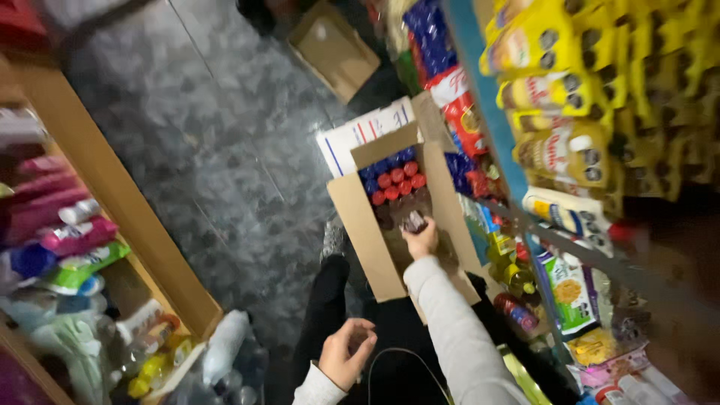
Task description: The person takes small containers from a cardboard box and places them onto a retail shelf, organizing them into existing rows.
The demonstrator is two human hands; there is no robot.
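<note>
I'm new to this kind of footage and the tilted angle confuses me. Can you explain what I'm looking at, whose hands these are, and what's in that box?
This is one picture from a camera worn on a person's head, looking down, so the view is tilted. Both hands belong to the wearer, who has pale grey sleeves and dark trousers. The right hand reaches into an open cardboard box on the grey tiled floor and grips a small dark item, too blurred to identify. The box holds rows of containers with red caps and blue caps. The left hand hangs loosely curled near the lap, holding nothing. To the right are shop shelves with yellow packets; to the left a wooden shelf with pink and green packs. Another cardboard box lies further away.
</note>
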